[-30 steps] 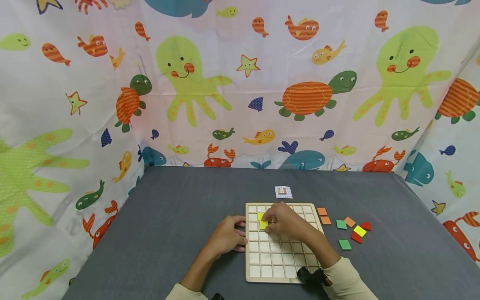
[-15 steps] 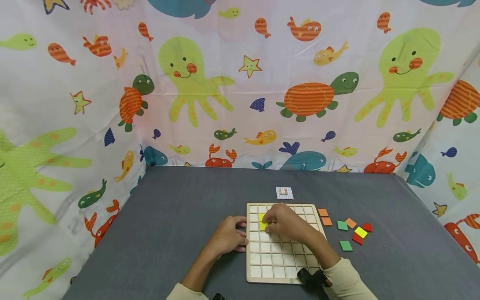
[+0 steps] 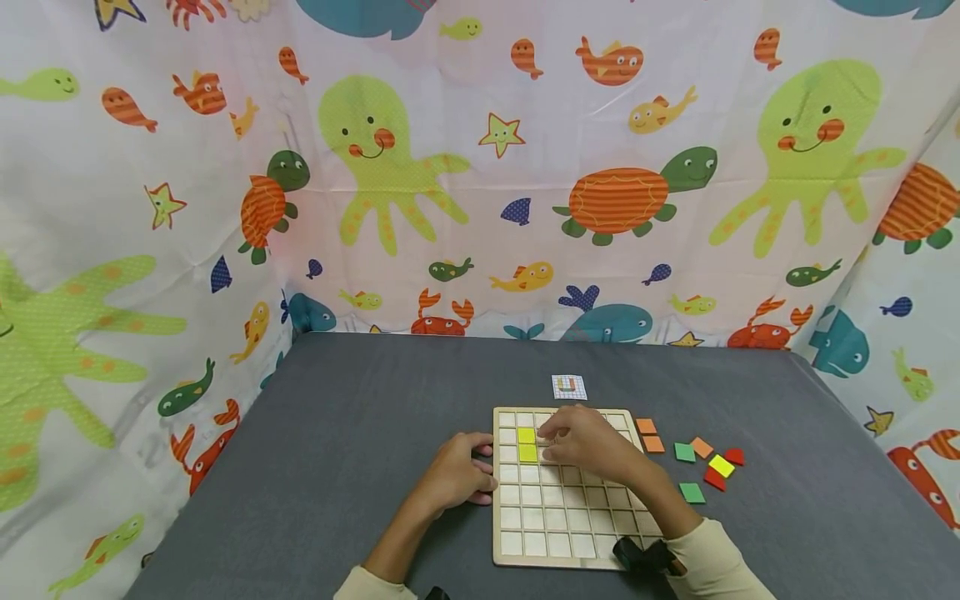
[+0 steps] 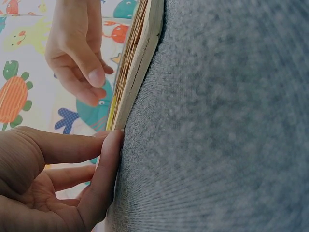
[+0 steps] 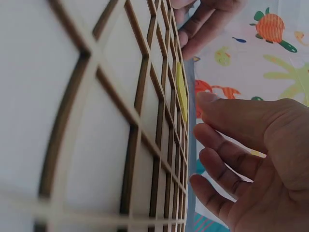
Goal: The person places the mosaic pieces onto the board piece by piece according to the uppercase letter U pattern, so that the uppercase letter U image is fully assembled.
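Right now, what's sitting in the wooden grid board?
In the board, a yellow tile and, just nearer the person, a second yellow tile. Cells behind the right hand and forearm are covered in the head view; can't tell there.

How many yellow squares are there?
3: a far yellow square and a near yellow square on the board, plus a loose yellow square by red pieces. The right hand might hide more.

No lettering, brand or number readable; small gridded card bears U-like coloured mark.
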Tool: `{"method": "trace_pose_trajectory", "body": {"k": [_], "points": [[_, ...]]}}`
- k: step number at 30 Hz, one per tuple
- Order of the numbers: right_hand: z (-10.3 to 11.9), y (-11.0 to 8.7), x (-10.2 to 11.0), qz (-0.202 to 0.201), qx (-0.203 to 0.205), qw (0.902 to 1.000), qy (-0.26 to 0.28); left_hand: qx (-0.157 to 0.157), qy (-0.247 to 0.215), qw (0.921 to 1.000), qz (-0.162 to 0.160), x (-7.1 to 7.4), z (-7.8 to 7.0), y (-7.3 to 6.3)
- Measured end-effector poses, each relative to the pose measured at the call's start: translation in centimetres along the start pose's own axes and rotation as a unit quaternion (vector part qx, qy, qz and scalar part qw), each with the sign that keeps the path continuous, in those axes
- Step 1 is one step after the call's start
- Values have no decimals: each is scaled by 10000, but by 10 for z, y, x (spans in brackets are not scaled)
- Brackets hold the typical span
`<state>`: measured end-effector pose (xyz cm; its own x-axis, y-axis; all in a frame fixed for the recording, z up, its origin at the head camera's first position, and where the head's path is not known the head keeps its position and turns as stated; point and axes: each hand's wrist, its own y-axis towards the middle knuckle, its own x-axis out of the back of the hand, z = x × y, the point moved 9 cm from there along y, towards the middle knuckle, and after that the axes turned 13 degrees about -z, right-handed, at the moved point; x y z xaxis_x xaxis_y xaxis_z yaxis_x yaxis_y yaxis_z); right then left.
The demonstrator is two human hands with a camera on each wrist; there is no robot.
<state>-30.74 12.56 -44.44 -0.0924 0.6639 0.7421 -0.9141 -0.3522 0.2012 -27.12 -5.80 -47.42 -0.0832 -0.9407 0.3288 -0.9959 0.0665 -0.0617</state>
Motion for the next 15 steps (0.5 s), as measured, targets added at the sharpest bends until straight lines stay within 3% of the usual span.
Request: {"method": "trace_pose_trajectory", "body": {"k": [15], "points": [[-26, -26, 38, -254, -167, 9995, 52, -24, -68, 10000, 6, 0, 2, 1]]}}
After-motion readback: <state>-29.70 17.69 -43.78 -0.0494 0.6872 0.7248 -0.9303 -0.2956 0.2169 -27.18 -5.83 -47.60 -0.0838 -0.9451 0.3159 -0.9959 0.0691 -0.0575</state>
